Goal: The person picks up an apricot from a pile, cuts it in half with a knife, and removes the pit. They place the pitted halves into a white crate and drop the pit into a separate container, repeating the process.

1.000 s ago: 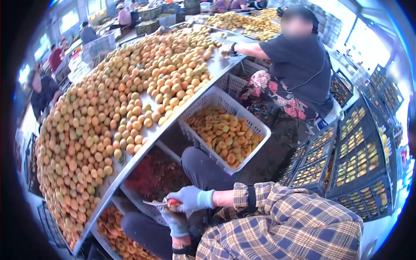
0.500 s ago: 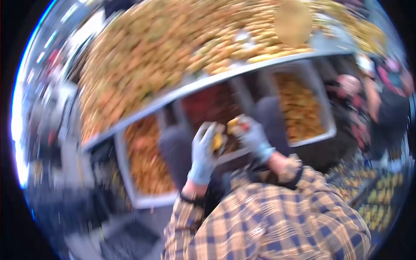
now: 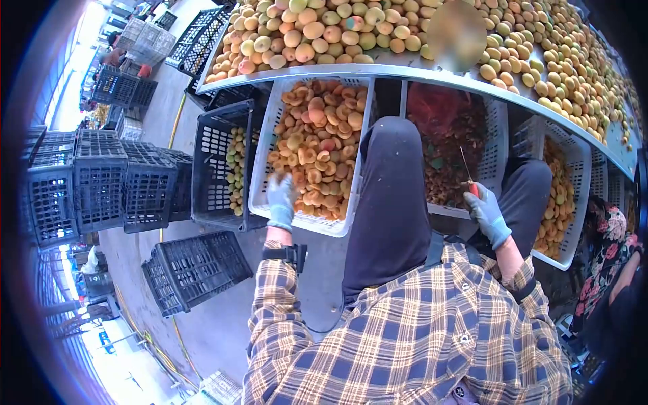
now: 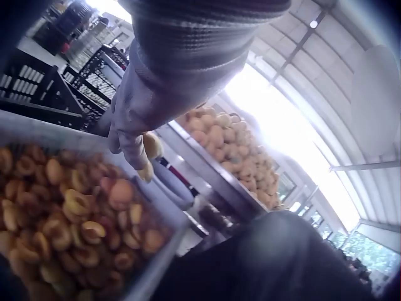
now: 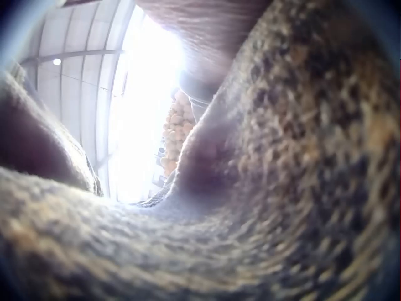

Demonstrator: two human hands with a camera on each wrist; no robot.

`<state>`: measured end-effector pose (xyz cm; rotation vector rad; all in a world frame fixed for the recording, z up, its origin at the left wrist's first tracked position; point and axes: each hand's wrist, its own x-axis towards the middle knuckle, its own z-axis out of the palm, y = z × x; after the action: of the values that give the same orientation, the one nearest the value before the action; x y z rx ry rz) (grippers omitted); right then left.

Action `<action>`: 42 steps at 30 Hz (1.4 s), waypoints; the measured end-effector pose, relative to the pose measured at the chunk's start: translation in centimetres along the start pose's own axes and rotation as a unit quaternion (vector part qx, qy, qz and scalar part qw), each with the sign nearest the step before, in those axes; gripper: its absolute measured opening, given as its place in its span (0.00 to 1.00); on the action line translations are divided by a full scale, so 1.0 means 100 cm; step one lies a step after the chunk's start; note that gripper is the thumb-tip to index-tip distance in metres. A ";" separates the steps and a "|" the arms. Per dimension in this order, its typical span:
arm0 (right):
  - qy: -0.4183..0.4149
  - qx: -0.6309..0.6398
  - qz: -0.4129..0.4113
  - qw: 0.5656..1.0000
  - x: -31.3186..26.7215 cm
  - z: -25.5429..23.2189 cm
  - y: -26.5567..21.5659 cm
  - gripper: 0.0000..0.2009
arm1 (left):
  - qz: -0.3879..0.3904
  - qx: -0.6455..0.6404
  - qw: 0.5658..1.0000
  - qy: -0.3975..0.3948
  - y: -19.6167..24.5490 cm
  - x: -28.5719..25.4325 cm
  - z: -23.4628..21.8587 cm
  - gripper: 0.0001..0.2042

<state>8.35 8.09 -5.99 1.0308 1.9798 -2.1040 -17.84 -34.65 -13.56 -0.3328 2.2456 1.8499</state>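
My gloved left hand (image 3: 280, 201) is over the near left corner of a white plastic crate (image 3: 317, 227) full of halved apricots (image 3: 324, 165). In the left wrist view, its fingers hold a cut apricot piece (image 4: 150, 148) just above the crate's edge. Over by my right knee, my gloved right hand (image 3: 487, 214) grips a knife (image 3: 473, 190) by its red handle, the thin blade pointing up and away. The right wrist view is mostly filled by blurred glove fabric, so the knife is hidden there.
A metal-edged table (image 3: 378, 70) heaped with whole apricots (image 3: 314, 30) runs across the front. Between my knees stands a crate (image 3: 497, 128) of dark scraps with a red bag (image 3: 437, 108). Black crates (image 3: 196, 270) stand at left; another crate of halves (image 3: 586, 196) is at right.
The view has swung left and down. My hands, together at first, have separated: the left moved over the crate of halves with fruit, while the right keeps the knife near my right knee.
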 end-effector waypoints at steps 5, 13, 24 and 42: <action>-0.009 -0.063 0.036 0.997 0.000 0.008 -0.005 0.06 | -0.011 0.291 0.957 0.007 -0.109 -0.005 -0.004 0.21; -0.011 -0.046 0.082 0.995 0.002 0.009 -0.004 0.06 | 0.056 0.407 0.910 0.057 -0.095 -0.019 0.033 0.20; -0.019 0.001 0.099 0.995 0.005 0.006 -0.008 0.06 | -0.095 0.019 0.994 0.041 -0.088 -0.011 -0.003 0.10; -0.036 0.153 0.035 0.987 -0.018 -0.036 -0.061 0.12 | -0.033 0.123 0.989 -0.082 -0.153 0.012 -0.051 0.15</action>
<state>8.31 11.68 0.40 1.0310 1.5978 -2.4198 -14.38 -42.51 -27.24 -0.2023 2.2856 1.4890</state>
